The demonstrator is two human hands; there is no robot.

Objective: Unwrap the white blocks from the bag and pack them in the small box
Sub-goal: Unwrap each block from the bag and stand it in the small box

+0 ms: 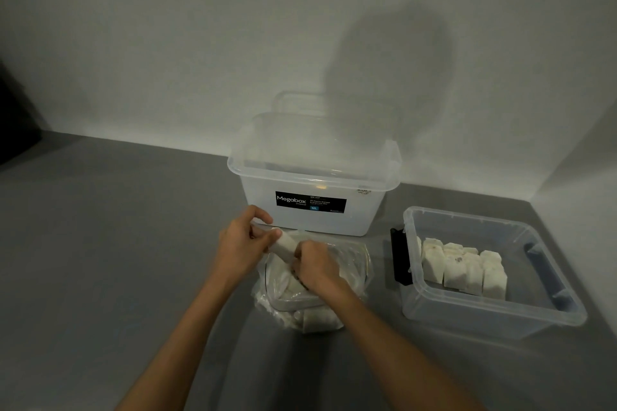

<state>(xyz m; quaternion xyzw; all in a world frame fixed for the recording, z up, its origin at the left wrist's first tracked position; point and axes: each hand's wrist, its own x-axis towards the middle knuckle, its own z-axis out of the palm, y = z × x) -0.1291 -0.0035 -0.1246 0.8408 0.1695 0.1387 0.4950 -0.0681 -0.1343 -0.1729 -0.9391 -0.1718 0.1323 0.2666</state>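
The wrapped white block (283,244) is held above the plastic bag (310,290) mid-bench, long axis running left-right between both hands. The left hand (242,243) pinches its far-left end and the right hand (315,264) is curled closed on the other. The small box (484,317), with blocks already lined up inside, sits off to the right, so I'd guess the right hand does the drop-off.

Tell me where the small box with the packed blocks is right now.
In the head view the small box sits on the grey table at the right, beside the bag under both hands, in front and right of the big lidded Megabox bin.
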